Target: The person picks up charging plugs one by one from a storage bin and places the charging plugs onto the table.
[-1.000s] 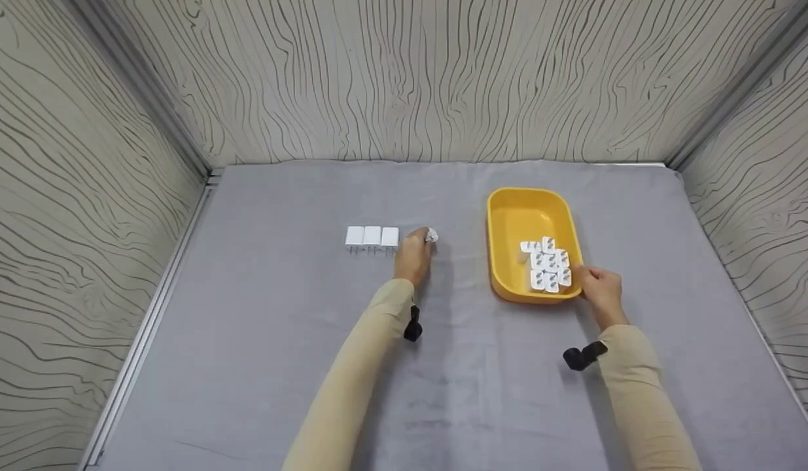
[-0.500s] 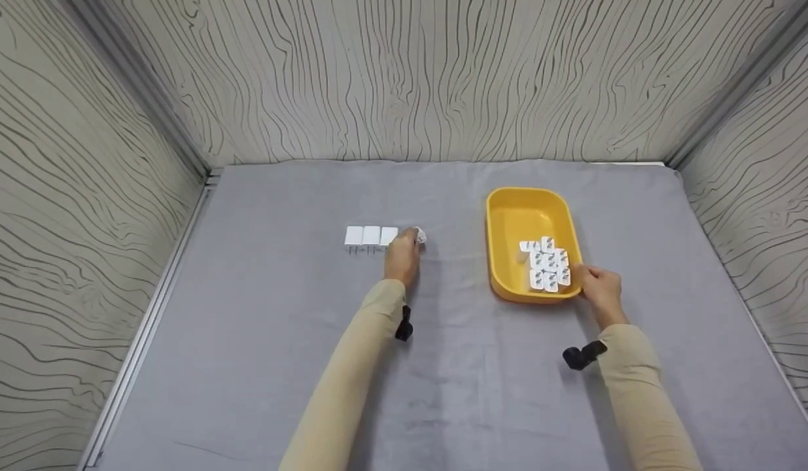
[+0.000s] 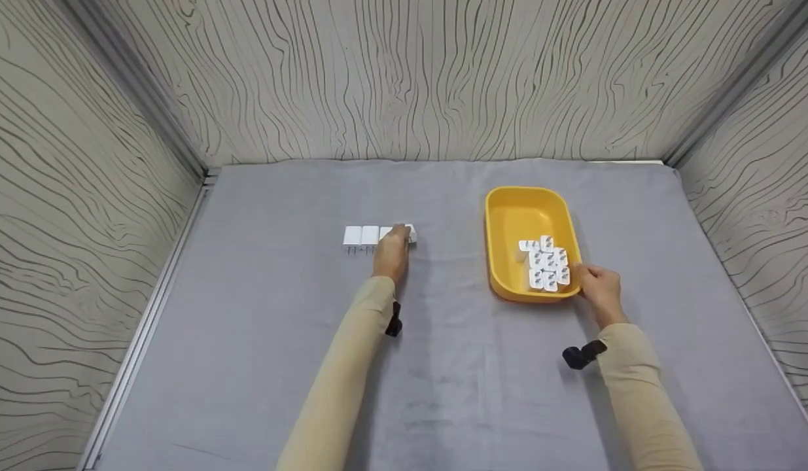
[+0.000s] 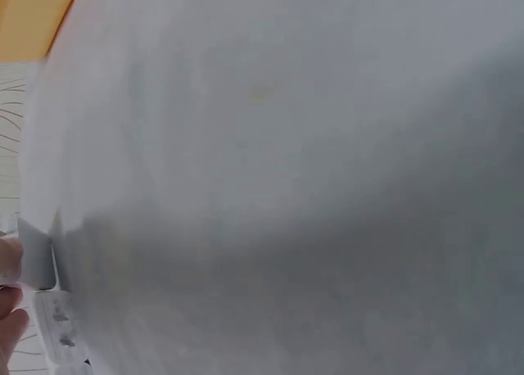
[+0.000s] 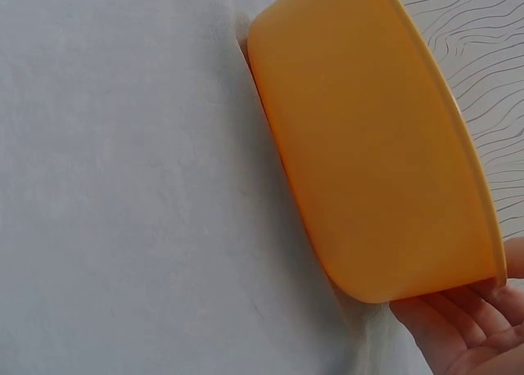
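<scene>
Three white plug chargers (image 3: 352, 235) stand side by side on the grey cloth, prongs towards the person; the third is partly hidden by fingers. At the right end of this row my left hand (image 3: 391, 256) pinches another white plug charger (image 3: 412, 234). The left wrist view catches that held charger (image 4: 37, 259) at its left edge, right beside a row charger (image 4: 61, 327) with two prongs showing. My right hand (image 3: 602, 289) grips the near right rim of a yellow tray (image 3: 498, 261). Its fingers (image 5: 438, 326) lie under the rim in the right wrist view.
Several white plug chargers (image 3: 549, 261) sit grouped in the tray's near right part, mostly prongs up. Grey cloth (image 3: 246, 340) covers the table. Wood-patterned panels (image 3: 404, 78) enclose the back and sides.
My left hand has moved left with the held charger, bringing it up to the right end of the row. The right hand and the tray have stayed in place.
</scene>
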Demonstrator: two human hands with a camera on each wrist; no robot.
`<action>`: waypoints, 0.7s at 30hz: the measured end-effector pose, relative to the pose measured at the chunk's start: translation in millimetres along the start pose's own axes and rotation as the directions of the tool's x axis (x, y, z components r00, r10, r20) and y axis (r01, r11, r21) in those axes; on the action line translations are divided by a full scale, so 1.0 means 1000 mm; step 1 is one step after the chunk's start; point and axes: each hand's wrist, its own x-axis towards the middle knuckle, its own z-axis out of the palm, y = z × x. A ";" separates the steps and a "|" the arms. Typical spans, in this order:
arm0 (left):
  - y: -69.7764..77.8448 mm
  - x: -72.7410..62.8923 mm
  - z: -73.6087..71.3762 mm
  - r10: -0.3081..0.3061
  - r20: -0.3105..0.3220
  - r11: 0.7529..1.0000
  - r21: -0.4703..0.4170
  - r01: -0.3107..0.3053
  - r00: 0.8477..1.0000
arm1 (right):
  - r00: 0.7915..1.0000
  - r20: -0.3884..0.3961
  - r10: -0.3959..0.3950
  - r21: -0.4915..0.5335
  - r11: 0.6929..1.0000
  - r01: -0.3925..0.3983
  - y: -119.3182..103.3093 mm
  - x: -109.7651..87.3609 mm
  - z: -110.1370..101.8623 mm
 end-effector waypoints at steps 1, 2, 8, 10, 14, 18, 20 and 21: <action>-0.001 0.000 0.000 0.003 0.000 1.000 0.011 -0.003 1.000 | 1.000 -0.003 -0.002 -0.001 1.000 0.002 0.000 0.000 0.000; -0.002 0.000 0.000 0.009 0.003 1.000 0.026 -0.009 1.000 | 1.000 -0.005 -0.003 -0.001 1.000 0.003 0.000 0.000 0.001; -0.003 -0.002 0.001 0.042 -0.001 0.995 0.089 -0.042 0.999 | 1.000 0.002 0.001 0.001 1.000 -0.001 0.001 0.000 0.002; -0.003 -0.003 0.002 0.047 -0.005 0.994 0.094 -0.047 0.999 | 1.000 0.008 0.009 -0.003 1.000 -0.009 0.000 0.000 0.002; -0.004 -0.005 0.001 0.050 0.007 0.995 0.088 -0.050 0.999 | 0.999 0.017 0.028 -0.024 0.999 -0.028 -0.001 0.000 0.000; -0.005 -0.006 0.001 0.035 0.050 0.997 0.071 -0.039 0.998 | 0.999 0.024 0.034 -0.046 0.998 -0.033 -0.001 0.000 -0.001; -0.005 -0.007 0.001 0.028 0.072 0.997 0.068 -0.033 0.997 | 0.999 0.029 0.036 -0.052 0.998 -0.034 -0.001 0.001 0.000; -0.006 -0.007 0.001 0.025 0.080 0.997 0.068 -0.030 0.997 | 0.999 0.032 0.034 -0.054 0.998 -0.033 -0.001 0.001 0.000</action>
